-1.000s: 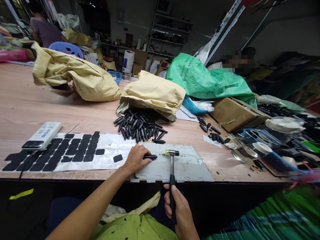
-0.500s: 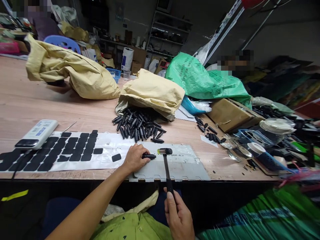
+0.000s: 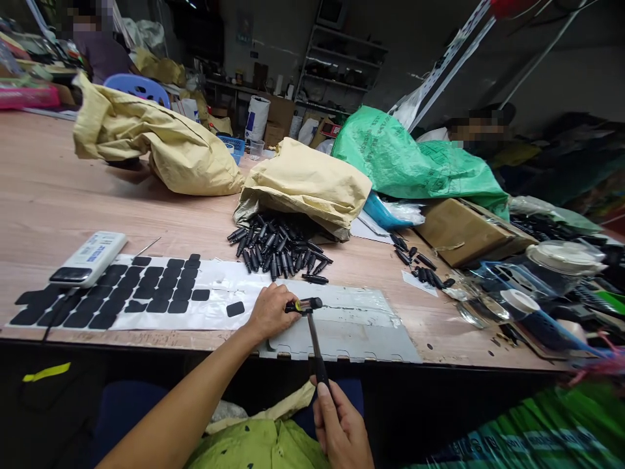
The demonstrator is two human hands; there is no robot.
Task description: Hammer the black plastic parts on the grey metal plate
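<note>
Two hands in view, both ours. Our left hand (image 3: 268, 314) rests on the grey mat (image 3: 351, 329) at the near edge of the table (image 3: 49, 195), fingers drawn together and pinching a small black part (image 3: 290, 307). The part lies flat on the mat, mostly hidden by the hammer head. Our right hand (image 3: 339, 426) is below the table edge, fist wrapped around the lower end of the hammer (image 3: 312, 339) handle, thumb laid along it. The handle slants up and left. The head sits right at the left fingertips with its yellow face toward that hand, touching the part or just over it; we cannot tell which. Just left of the mat lies a white sheet (image 3: 219, 286) carrying rows of black pads (image 3: 146, 290), and one pad lies apart near the left wrist. A white handset (image 3: 90, 257) rests on the sheet's far left corner. Beyond the mat, a pile (image 3: 278, 251) of similar black parts spills from the mouth of a tan bag (image 3: 307, 185). Right of the pile we note a few loose parts, then a cardboard box (image 3: 463, 231) with a green bag (image 3: 415, 163) behind it.
</note>
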